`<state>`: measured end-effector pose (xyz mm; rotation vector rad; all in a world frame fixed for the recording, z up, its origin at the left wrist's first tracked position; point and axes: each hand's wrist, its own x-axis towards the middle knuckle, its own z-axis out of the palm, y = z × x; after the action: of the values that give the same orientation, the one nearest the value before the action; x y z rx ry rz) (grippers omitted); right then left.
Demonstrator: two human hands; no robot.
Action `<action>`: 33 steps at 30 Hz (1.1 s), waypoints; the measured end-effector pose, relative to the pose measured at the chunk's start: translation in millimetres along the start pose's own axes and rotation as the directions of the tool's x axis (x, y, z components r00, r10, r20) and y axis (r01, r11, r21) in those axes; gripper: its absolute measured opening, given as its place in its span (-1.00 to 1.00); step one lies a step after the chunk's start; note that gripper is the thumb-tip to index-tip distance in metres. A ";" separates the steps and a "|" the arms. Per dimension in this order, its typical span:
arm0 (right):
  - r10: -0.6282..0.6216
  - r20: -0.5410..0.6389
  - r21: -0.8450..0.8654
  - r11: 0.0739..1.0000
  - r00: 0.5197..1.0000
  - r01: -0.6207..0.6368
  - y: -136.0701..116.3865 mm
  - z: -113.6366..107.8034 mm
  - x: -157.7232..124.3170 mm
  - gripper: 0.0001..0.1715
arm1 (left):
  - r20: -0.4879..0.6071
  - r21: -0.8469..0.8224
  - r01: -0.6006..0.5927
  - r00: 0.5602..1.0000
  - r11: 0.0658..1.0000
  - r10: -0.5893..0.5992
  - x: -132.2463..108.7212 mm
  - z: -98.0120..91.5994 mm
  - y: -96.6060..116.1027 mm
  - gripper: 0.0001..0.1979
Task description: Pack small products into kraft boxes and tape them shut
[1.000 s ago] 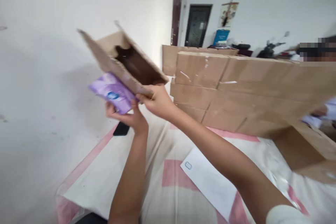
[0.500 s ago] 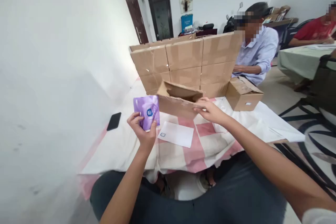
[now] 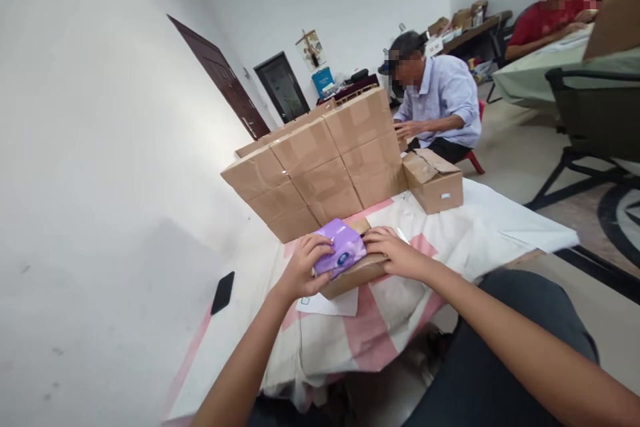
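Observation:
My left hand [image 3: 303,268] grips a purple packet [image 3: 340,253] with a blue mark and holds it on top of a small cardboard box [image 3: 354,273]. The box rests on the table's white and pink cloth [image 3: 380,327]. My right hand [image 3: 393,252] closes on the box's right side, its fingers over the top edge. A white sheet of paper [image 3: 327,305] lies under the box's left end.
A stack of sealed cardboard boxes [image 3: 320,163] stands behind my hands, with one open box [image 3: 434,180] to its right. A black phone [image 3: 223,292] lies at the cloth's left edge by the wall. Two people sit farther back right, near a black chair [image 3: 590,120].
The box came down from the air onto the cloth. My left hand brought the purple packet from the box's left side onto its top. The view turned right.

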<state>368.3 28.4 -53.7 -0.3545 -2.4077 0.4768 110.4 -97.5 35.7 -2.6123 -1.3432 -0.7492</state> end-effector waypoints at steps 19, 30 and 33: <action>-0.005 -0.308 0.267 0.959 0.951 0.092 8.1 25.0 -11.6 -0.43 | 0.007 -0.587 0.465 0.821 0.663 -0.571 8.0 11.0 -29.1 -0.48; -0.012 -0.319 0.236 0.967 0.948 0.092 5.1 16.6 -12.6 -0.41 | 0.360 -0.270 0.596 0.791 0.756 -0.495 23.9 57.7 -46.8 -0.59; -0.019 -0.330 0.211 0.973 0.944 0.093 4.1 16.8 -13.5 -0.41 | 0.419 -0.213 0.593 0.774 0.777 -0.475 27.7 56.3 -44.1 -0.54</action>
<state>368.2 23.0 -75.0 -0.2424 -2.0132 0.6063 110.3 -33.0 -5.8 -2.7019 -2.3415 -0.6354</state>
